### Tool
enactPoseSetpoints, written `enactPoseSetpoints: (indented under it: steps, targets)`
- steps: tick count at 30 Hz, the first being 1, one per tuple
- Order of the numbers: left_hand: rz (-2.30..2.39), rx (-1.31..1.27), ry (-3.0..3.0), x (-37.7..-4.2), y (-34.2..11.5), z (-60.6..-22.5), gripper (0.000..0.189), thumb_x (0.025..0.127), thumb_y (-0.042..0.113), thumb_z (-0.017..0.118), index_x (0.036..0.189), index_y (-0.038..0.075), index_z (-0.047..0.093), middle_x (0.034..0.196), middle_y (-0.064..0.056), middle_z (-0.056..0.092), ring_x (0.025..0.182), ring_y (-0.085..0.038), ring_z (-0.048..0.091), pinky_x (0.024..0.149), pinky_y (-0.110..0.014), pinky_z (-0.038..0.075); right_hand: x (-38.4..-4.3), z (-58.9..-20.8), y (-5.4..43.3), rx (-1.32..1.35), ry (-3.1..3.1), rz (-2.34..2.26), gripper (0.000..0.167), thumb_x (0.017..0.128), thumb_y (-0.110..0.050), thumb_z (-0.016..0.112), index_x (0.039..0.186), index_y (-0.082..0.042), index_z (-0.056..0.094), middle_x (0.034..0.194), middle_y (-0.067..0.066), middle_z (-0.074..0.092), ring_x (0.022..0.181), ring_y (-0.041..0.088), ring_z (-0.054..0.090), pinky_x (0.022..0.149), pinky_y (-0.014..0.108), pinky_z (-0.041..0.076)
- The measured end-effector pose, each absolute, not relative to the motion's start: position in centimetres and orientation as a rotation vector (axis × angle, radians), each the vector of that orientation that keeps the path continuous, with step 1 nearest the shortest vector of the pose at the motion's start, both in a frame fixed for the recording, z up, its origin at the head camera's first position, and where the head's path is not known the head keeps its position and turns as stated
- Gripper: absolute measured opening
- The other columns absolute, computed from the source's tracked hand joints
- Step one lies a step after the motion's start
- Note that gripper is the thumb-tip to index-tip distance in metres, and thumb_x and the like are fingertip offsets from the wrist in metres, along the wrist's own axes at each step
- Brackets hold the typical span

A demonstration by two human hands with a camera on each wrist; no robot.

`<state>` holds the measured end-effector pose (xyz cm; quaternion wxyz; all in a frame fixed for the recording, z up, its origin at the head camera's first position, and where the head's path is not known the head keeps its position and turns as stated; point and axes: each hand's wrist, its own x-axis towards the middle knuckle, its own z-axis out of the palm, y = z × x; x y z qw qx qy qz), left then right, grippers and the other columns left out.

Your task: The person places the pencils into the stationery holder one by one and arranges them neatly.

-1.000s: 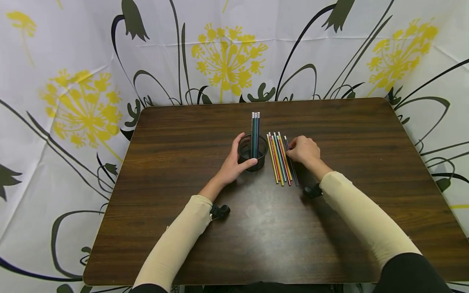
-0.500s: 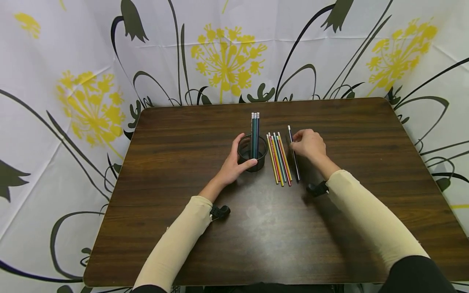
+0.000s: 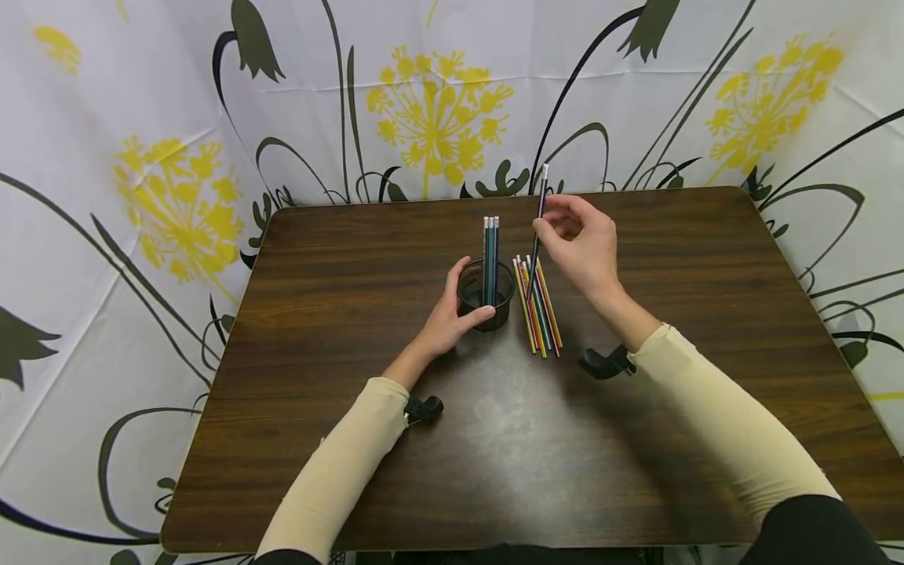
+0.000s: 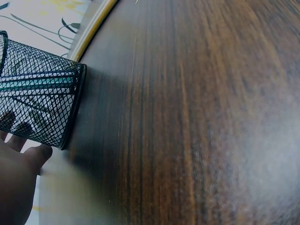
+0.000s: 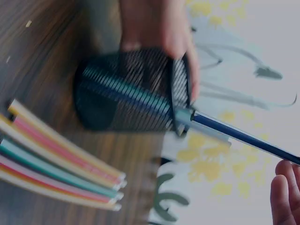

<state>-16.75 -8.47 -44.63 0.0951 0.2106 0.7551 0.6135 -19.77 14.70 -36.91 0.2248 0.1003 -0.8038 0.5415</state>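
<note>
My right hand pinches a dark pencil between thumb and fingers, its white eraser end up. The pencil slants over the lying pencils in the head view, its lower end in front of them. In the right wrist view this dark pencil overlaps the cup's rim; whether they touch I cannot tell. My left hand holds the black mesh pencil cup, thumb in front, fingers behind its left side. Several dark and green pencils stand upright in it, erasers up. The left wrist view shows the mesh cup close up.
Several yellow, red and green pencils lie side by side just right of the cup, erasers toward the far edge. Everything rests on a brown wood-grain table. Behind it hangs a white curtain with flower prints.
My right hand has picked the dark pencil off the table, lifted it and swung it leftward, nearer the cup. My left hand and the cup have stayed put.
</note>
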Motion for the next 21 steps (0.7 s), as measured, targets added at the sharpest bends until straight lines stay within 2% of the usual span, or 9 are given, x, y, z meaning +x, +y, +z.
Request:
enactPoseSetpoints:
  steps: [3, 8, 16, 21]
  targets:
    - [1.829, 0.626, 2.231, -16.9, -8.4, -44.8, 0.084, 0.091, 0.002, 0.063, 0.155, 0.006, 0.009, 0.154, -0.025, 0.026, 0.142, -0.040, 0.024, 0.109, -0.064, 0.020, -19.2, -36.2, 13.6, 0.342, -2.148, 1.536, 0.030, 0.086, -0.009, 0.074, 0.115, -0.003, 0.069, 0.092, 0.011, 0.072, 0.069, 0.010, 0.062, 0.063, 0.018, 0.046]
    - [1.845, 0.648, 2.213, -16.9, -8.5, -44.9, 0.083, 0.092, 0.004, 0.064, 0.155, 0.006, 0.008, 0.154, -0.026, 0.026, 0.142, -0.041, 0.024, 0.110, -0.062, 0.020, -18.5, -36.4, 12.1, 0.427, -2.144, 1.570, 0.029, 0.087, -0.008, 0.073, 0.115, -0.003, 0.067, 0.094, 0.010, 0.072, 0.070, 0.019, 0.066, 0.062, 0.019, 0.050]
    - [1.867, 0.651, 2.180, -17.1, -8.5, -45.1, 0.082, 0.093, 0.003, 0.063, 0.154, 0.005, 0.008, 0.154, -0.025, 0.026, 0.142, -0.042, 0.023, 0.111, -0.061, 0.021, -18.2, -38.3, 10.7, 0.559, -2.270, 1.527, 0.023, 0.090, -0.008, 0.070, 0.112, -0.004, 0.065, 0.094, 0.006, 0.070, 0.069, 0.013, 0.067, 0.061, 0.030, 0.054]
    - [1.861, 0.641, 2.176, -17.1, -8.6, -45.1, 0.083, 0.093, 0.006, 0.064, 0.155, 0.006, 0.008, 0.154, -0.022, 0.027, 0.141, -0.040, 0.026, 0.110, -0.061, 0.023, -18.1, -39.1, 10.1, 0.604, -2.329, 1.527, 0.023, 0.089, -0.005, 0.070, 0.111, -0.002, 0.064, 0.093, 0.008, 0.070, 0.070, 0.016, 0.068, 0.065, 0.032, 0.056]
